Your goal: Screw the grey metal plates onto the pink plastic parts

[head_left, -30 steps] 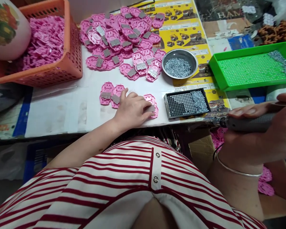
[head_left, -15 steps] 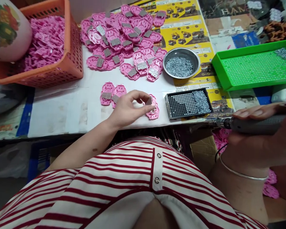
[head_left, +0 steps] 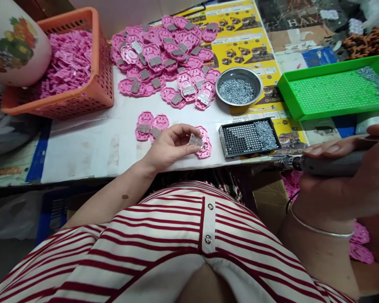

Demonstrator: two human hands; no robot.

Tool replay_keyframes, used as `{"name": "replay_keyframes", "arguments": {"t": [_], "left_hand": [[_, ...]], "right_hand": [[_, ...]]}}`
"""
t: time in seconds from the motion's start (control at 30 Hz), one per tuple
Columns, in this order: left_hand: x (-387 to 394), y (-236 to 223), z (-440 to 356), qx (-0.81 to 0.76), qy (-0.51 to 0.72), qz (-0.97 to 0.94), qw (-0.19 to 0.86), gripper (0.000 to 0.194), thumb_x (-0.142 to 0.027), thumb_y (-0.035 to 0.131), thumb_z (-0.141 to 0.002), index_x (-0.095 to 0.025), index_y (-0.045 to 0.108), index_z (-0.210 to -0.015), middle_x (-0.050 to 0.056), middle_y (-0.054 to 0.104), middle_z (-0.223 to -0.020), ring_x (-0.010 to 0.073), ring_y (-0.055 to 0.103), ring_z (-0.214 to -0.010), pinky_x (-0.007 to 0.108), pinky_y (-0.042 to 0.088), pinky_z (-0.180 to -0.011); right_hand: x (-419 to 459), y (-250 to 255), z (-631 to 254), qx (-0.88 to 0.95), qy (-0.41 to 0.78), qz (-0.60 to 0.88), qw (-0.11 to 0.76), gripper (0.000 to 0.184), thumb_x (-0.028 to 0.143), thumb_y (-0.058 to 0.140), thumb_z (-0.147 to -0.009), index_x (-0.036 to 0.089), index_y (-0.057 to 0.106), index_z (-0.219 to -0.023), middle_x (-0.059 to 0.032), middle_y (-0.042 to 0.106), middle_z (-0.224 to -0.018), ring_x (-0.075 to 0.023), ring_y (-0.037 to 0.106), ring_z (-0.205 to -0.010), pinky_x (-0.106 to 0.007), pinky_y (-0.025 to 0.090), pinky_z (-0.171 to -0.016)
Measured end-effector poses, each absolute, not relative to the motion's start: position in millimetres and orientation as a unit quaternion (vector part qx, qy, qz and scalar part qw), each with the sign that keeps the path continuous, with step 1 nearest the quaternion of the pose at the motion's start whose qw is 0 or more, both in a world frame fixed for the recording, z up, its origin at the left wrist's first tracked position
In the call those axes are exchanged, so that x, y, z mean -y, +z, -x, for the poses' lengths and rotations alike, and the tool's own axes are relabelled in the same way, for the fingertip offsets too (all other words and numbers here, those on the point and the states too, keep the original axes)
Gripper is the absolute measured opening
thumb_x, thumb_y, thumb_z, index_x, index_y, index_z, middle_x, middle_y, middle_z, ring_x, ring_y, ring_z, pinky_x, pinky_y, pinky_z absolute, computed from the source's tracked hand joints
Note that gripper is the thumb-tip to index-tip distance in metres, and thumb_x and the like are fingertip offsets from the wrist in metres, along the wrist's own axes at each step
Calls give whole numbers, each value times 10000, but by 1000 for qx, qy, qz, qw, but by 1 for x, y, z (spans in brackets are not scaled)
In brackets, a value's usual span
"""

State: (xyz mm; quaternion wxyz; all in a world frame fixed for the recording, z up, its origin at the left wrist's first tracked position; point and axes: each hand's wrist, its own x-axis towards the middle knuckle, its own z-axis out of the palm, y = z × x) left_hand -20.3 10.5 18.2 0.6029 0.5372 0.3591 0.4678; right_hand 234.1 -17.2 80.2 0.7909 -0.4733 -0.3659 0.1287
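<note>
My left hand (head_left: 169, 145) is raised just above the table and pinches a small grey metal plate (head_left: 195, 139) between thumb and fingertips. Right under the plate lies a pink plastic part (head_left: 205, 145) near the table's front edge. Two more pink parts (head_left: 151, 125) with grey plates lie side by side just left of my hand. My right hand (head_left: 350, 176) is wrapped round a grey electric screwdriver (head_left: 328, 165), held level with its tip pointing left, below the table edge.
A black screw tray (head_left: 248, 137) sits right of the pink part, a steel bowl of screws (head_left: 238, 86) behind it. A pile of pink parts (head_left: 167, 54) lies at the back. An orange basket (head_left: 97, 75) is left, a green tray (head_left: 331, 90) right.
My left hand lifted off the pink part it was pressing, turned palm up and now pinches the grey plate above it. My right hand with the screwdriver has barely moved.
</note>
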Motion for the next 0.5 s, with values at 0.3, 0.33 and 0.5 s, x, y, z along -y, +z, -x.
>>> {"name": "replay_keyframes", "arguments": {"t": [0.3,0.33,0.5], "left_hand": [[-4,11,6,-478,398,-711,328,210,-256,769,-780,-206,666,-956,43,737,-994,196,690,-961,383,538,-964],[-3,10,5,-481,390,-718,320,198,-257,759,-790,-207,656,-951,44,740,-1001,205,693,-978,432,509,-1029],[-4,0,-1,-499,350,-741,282,216,-244,749,-822,-210,622,-993,55,746,-1075,228,690,-1074,590,264,-1224]], "right_hand": [[17,77,-234,376,135,461,792,210,433,617,-741,226,583,-756,72,495,-561,-72,434,-404,-295,435,-406],[16,78,-233,370,137,464,793,221,445,630,-720,230,585,-746,77,480,-539,-76,423,-396,-302,435,-400],[15,79,-229,360,119,474,794,216,439,626,-708,228,579,-717,79,458,-504,-82,417,-384,-306,401,-390]]}}
